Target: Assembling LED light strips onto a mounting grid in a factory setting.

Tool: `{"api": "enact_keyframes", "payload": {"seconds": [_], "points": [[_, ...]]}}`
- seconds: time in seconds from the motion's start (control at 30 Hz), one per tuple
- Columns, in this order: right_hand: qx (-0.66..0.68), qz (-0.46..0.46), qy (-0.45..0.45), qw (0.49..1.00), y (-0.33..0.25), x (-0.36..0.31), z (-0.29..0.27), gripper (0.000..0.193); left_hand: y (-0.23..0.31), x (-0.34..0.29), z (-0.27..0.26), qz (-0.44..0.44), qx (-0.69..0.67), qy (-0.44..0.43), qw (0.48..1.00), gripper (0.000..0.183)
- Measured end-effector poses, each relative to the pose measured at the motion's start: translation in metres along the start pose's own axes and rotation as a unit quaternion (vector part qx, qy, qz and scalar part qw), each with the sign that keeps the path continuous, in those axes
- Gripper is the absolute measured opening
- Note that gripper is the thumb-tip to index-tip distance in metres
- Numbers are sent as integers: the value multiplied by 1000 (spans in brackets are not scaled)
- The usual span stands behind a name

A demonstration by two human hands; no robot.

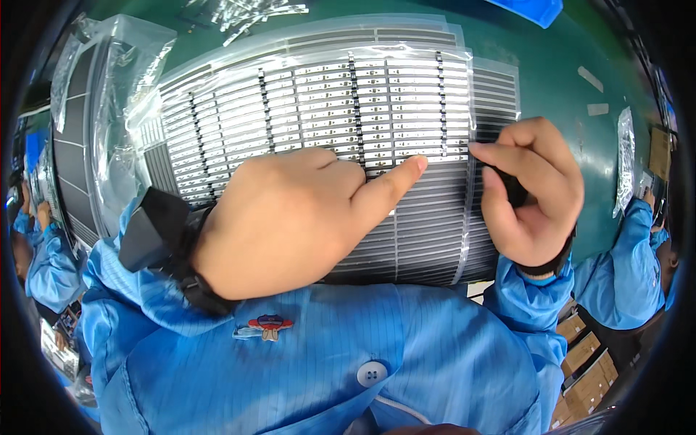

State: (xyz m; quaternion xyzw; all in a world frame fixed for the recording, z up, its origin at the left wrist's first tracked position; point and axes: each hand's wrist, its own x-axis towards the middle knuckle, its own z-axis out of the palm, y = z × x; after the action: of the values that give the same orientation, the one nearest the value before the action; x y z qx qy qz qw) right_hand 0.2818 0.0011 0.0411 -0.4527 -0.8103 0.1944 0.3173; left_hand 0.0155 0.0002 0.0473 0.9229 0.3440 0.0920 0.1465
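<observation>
Thin white strips with small dark parts (326,116) lie in rows on a grey ribbed sheet (428,225) under clear plastic edging. My left hand (290,210) rests palm down over the lower rows. One digit stretches to the right, its tip on the lowest white strip; the other fingertips are tucked out of sight. Beside the sheet's right edge is my right hand (536,192), its fingers bent. Its foremost fingertip touches the edge, while the thumb tip stays a little apart below it. Nothing clear shows between those tips.
Loose metallic strips (246,14) lie at the back of the green table (558,80). Clear plastic wrap (134,80) covers dark panels on the left. A blue tray (533,11) is at the back right. Other people in blue (623,268) work on both sides.
</observation>
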Motion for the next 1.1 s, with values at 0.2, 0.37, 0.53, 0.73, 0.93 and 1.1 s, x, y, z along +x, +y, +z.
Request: {"api": "enact_keyframes", "payload": {"seconds": [0.2,0.37,0.53,0.73,0.93,1.1], "points": [[17,28,-9,999,-15,-3,5,15,9,-14,-7,7,4,12,1000,61],[-3,26,-7,1000,-23,-6,4,16,11,-16,-8,11,-6,20,1000,61],[-12,-1,-19,1000,-22,0,1,17,9,-15,-11,2,-2,6,1000,61],[-41,-39,-16,998,-22,5,1,19,9,-12,-15,-2,-4,4,1000,60],[-67,-71,-15,995,-20,5,1,20,8,-10,-12,-6,-11,5,1000,60],[-18,-48,7,999,-14,-3,-1,18,12,-11,-11,-6,2,11,1000,59]]}}
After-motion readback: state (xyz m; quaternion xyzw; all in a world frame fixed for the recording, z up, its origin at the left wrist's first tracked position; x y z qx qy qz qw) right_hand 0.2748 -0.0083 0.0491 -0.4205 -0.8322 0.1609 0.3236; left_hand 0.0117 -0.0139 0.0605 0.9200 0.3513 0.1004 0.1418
